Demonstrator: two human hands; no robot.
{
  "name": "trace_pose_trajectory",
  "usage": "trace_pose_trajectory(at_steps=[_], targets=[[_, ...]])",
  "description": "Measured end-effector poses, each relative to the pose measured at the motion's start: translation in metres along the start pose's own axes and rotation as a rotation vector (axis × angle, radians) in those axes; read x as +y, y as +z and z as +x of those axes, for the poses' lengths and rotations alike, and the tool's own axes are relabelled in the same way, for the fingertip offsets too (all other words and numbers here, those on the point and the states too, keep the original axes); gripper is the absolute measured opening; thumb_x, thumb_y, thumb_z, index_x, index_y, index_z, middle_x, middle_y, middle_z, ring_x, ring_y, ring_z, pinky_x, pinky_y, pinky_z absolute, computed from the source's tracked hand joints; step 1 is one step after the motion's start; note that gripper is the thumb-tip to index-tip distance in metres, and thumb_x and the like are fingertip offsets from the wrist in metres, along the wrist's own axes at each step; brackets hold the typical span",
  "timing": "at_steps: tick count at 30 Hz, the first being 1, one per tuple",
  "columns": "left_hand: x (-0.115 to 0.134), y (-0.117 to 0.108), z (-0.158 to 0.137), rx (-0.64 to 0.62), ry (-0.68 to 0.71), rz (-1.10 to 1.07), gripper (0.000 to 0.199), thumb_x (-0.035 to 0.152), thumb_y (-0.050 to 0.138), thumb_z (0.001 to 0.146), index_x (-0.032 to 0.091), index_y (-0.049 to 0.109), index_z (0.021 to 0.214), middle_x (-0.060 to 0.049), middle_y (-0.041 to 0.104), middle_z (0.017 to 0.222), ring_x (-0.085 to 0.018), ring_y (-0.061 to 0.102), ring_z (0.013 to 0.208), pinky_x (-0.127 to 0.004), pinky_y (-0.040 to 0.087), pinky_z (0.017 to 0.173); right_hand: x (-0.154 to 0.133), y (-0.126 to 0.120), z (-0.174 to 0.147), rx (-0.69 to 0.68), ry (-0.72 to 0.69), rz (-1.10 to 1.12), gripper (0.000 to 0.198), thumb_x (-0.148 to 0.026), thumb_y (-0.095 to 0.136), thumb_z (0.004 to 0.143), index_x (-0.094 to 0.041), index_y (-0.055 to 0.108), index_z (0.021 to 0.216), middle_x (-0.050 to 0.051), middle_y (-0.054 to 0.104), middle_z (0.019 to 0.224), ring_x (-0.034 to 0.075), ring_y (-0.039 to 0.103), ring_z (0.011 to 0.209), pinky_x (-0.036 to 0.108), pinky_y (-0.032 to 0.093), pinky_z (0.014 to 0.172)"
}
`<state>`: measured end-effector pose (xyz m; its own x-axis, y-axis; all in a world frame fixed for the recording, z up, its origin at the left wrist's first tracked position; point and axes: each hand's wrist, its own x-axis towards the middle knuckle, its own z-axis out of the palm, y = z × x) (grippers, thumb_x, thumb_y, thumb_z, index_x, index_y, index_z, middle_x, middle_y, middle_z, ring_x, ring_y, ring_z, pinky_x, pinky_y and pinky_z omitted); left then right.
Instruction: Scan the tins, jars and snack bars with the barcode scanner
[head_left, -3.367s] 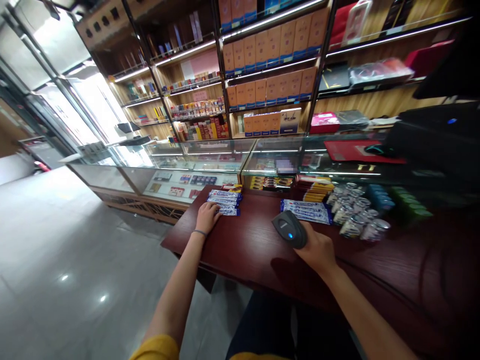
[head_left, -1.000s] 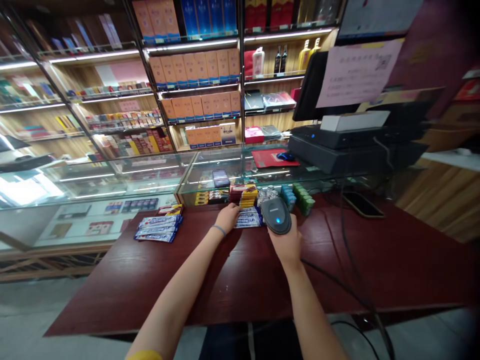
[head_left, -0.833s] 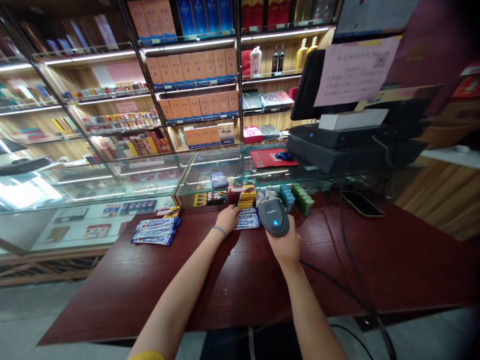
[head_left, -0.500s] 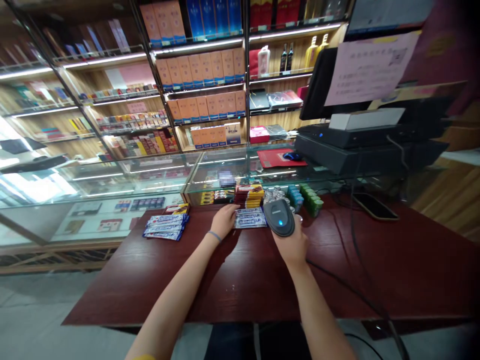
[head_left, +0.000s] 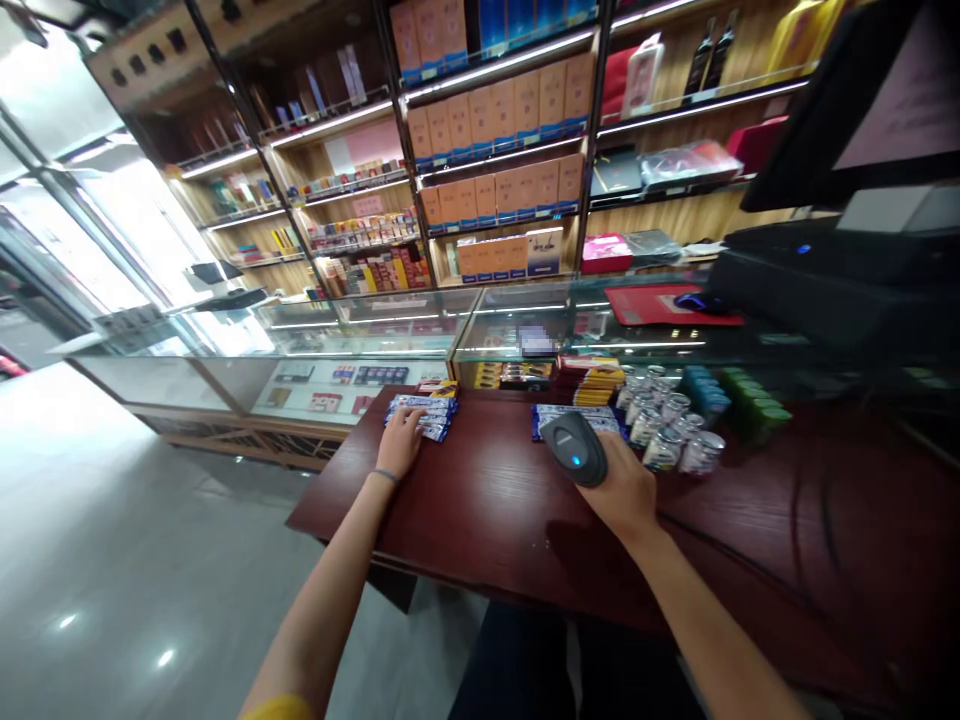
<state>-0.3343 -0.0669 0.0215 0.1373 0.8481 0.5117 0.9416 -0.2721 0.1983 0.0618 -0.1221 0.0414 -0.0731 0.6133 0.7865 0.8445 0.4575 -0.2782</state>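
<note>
My right hand point(head_left: 624, 490) grips a dark barcode scanner point(head_left: 574, 448) with a blue light on its back. The scanner is over the near edge of a row of blue-and-white wrapped packets point(head_left: 546, 416), partly covering them. At the left, my left hand point(head_left: 400, 444) rests its fingers, slightly apart, on a second pile of blue-and-white packets point(head_left: 436, 421). No packet is visibly lifted. Behind the central row stands a stack of red-and-yellow packs point(head_left: 596, 380). Several small clear jars with pale lids point(head_left: 663, 449) stand right of the scanner.
Blue containers point(head_left: 705, 393) and green ones point(head_left: 754, 408) are beside the jars on the dark red table point(head_left: 480, 510). A glass display counter point(head_left: 510, 325) borders the far side. A monitor point(head_left: 817, 110) stands at the right, and the scanner's cable crosses the table.
My left hand has moved from the central packets to the left pile. The view has turned to the left. The scanner remains in my right hand near the central row.
</note>
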Motion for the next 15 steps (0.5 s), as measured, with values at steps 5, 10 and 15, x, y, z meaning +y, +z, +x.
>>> trace_pose_trajectory(at_steps=[5, 10, 15], targets=[[-0.02, 0.003, -0.014, -0.045, -0.13, 0.1, 0.044, 0.015, 0.045, 0.092, 0.025, 0.056, 0.133, -0.015, 0.046, 0.146, -0.033, 0.038, 0.138, -0.06, 0.031, 0.111, -0.011, 0.011, -0.008, -0.13, -0.116, 0.047, 0.033, -0.021, 0.055, 0.077, -0.02, 0.055, 0.11, 0.008, 0.065, 0.108, 0.023, 0.063, 0.1, 0.03, 0.052, 0.079], [-0.02, 0.007, -0.015, -0.081, -0.193, 0.063, 0.039, 0.019, 0.049, 0.092, 0.026, 0.058, 0.13, -0.014, 0.055, 0.138, -0.033, 0.046, 0.133, -0.065, 0.024, 0.112, -0.015, 0.015, -0.014, -0.234, -0.194, 0.045, 0.035, -0.018, 0.055, 0.075, -0.02, 0.055, 0.11, 0.009, 0.064, 0.111, 0.024, 0.062, 0.102, 0.031, 0.052, 0.079], [-0.021, 0.004, -0.015, -0.057, -0.163, 0.076, 0.026, 0.021, 0.052, 0.091, 0.025, 0.066, 0.113, -0.011, 0.064, 0.111, -0.028, 0.058, 0.108, -0.055, 0.034, 0.109, -0.019, 0.016, -0.015, -0.276, -0.201, 0.04, 0.033, -0.018, 0.054, 0.075, -0.02, 0.055, 0.107, 0.009, 0.064, 0.111, 0.023, 0.063, 0.101, 0.03, 0.052, 0.077]])
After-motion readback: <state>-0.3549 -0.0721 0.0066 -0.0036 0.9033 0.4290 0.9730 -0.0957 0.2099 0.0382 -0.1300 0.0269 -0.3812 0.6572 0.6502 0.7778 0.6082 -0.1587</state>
